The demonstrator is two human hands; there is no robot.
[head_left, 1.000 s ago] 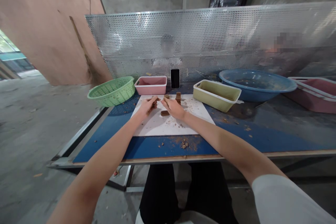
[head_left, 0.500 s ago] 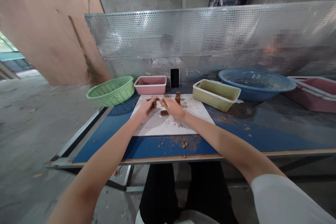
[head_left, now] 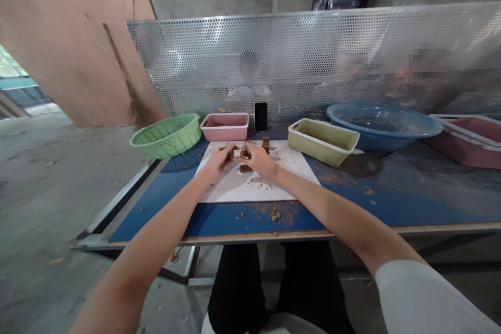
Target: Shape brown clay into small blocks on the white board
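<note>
My left hand [head_left: 220, 158] is curled over the white board, its fingers closed round brown, crumbly lumps [head_left: 230, 155] that show at the fingertips. Close beside it, my right hand [head_left: 259, 159] bends its thumb and fingers round another brown lump [head_left: 245, 152]. Just below the right fingers lies a dark brown oblong piece [head_left: 246, 168], flat on the white board [head_left: 230, 188]. Behind the right hand stands an upright brown block [head_left: 265, 144], partly hidden by it. What the lumps are made of I cannot tell; they look like clay or soil.
A green basket [head_left: 166, 138], a pink bin [head_left: 226, 128], a phone [head_left: 261, 117], a yellow-green bin [head_left: 323, 141] and a blue basin [head_left: 383, 125] line the table's back, before a perforated metal panel [head_left: 289, 52]. Small brown stones [head_left: 275, 215] lie near the front edge.
My right hand's fingers have moved slightly apart from the left hand and opened round the brown lump behind them. The left hand stays almost still with its lumps.
</note>
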